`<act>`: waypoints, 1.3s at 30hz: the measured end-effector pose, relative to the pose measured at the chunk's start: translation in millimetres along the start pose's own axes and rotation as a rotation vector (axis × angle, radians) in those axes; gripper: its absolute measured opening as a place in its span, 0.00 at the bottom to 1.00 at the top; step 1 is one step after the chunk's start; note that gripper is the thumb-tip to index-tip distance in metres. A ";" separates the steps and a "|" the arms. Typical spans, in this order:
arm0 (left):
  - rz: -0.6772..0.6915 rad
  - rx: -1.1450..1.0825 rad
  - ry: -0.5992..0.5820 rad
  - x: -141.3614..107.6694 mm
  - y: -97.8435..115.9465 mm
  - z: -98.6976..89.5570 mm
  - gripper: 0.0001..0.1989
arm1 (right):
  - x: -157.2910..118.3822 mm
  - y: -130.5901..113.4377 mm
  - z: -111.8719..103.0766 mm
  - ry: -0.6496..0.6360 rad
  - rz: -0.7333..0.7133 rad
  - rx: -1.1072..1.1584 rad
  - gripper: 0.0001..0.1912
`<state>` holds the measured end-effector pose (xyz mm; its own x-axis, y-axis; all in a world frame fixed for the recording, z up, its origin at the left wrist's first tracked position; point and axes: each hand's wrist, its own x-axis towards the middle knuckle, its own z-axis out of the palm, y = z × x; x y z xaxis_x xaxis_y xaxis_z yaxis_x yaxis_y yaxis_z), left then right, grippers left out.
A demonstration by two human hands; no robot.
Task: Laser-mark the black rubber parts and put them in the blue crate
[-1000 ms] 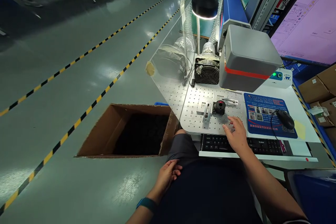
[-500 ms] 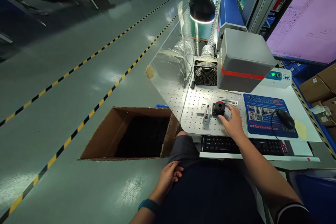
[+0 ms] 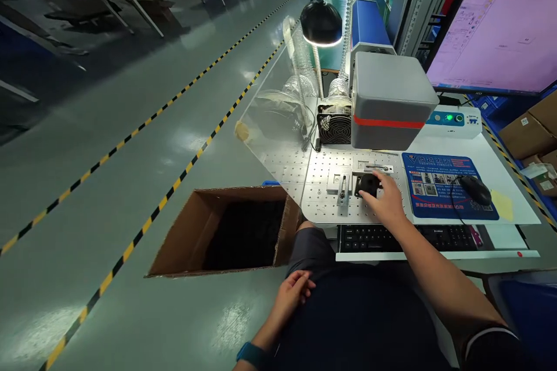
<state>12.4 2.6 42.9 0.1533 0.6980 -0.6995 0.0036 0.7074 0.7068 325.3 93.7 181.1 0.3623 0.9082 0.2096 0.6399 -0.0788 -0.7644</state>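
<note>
A round black part [image 3: 369,184] sits by the metal fixture on the perforated plate [image 3: 322,208]. Thumb and fingers of my right hand [image 3: 386,200] are closed around its right side. A slotted metal bracket [image 3: 343,190] stands just left of the part. My left hand [image 3: 293,295] rests over my lap, its fingers curled together; whether anything small is in them is hidden.
A grey machine head [image 3: 391,98] overhangs the plate's back, beside a lamp [image 3: 322,23] and a clear sheet [image 3: 270,127]. Right are a mouse [image 3: 476,190], keyboard [image 3: 369,239] and monitor [image 3: 500,29]. An open carton [image 3: 174,243] stands on the floor at left.
My right thumb and fingers have closed on the black part, which has shifted slightly right out of its spot in the fixture. The camera view has shifted a little. My left hand stays over my lap.
</note>
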 end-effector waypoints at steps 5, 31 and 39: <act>0.315 0.234 -0.297 -71.8 64.4 36.7 0.28 | -91.4 -39.3 -36.6 -0.206 -0.005 0.140 0.27; 0.860 0.648 -0.615 -104.7 104.2 103.2 0.28 | -173.0 -29.1 -64.4 -0.733 0.562 0.922 0.28; 0.637 0.456 -0.614 -102.0 87.9 101.2 0.64 | -177.1 -33.9 -63.4 -0.717 0.715 1.007 0.33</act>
<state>97.0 -17.7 187.0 0.7431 0.6631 -0.0903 0.1022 0.0209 0.9945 282.5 -90.5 208.6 -0.2135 0.8302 -0.5149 -0.3870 -0.5558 -0.7357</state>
